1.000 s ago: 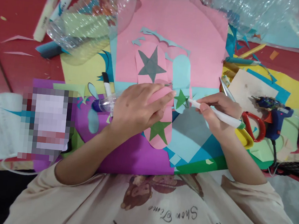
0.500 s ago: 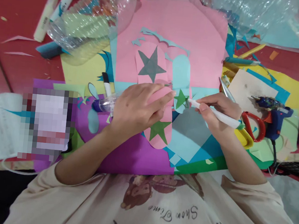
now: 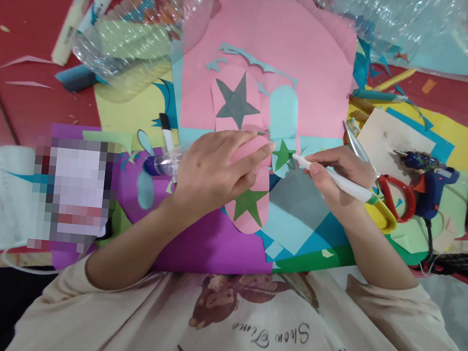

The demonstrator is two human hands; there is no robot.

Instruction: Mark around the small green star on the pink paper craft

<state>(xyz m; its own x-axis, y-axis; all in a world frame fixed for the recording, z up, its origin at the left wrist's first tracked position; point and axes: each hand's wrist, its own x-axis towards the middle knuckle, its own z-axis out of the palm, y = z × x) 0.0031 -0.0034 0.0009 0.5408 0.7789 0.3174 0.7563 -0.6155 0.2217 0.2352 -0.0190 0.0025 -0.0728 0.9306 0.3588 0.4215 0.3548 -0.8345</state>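
My right hand point(image 3: 339, 177) grips a white marker with a green band point(image 3: 351, 185). The marker's tip meets the right edge of a small green star point(image 3: 281, 156) on the lower end of a light-blue rounded paper strip point(image 3: 284, 111). My left hand point(image 3: 216, 168) lies over a pink rounded paper strip point(image 3: 253, 169), fingers extended and apart, index fingertip beside the small star. Below it on pink paper is a larger green star point(image 3: 251, 206). Above, a grey-green star point(image 3: 238, 101) rests on another pink rounded piece.
To the right are red-handled scissors point(image 3: 399, 198) and a blue glue gun point(image 3: 431, 189). Clear plastic bottles point(image 3: 135, 33) lie at the upper left. Large pink paper point(image 3: 268, 30) carries blue scraps. Purple paper point(image 3: 214, 245) is near my body; a white mask point(image 3: 3, 192) is at left.
The marker and my right hand have shifted very slightly left, with the tip still by the small green star. My left hand has stayed in place.
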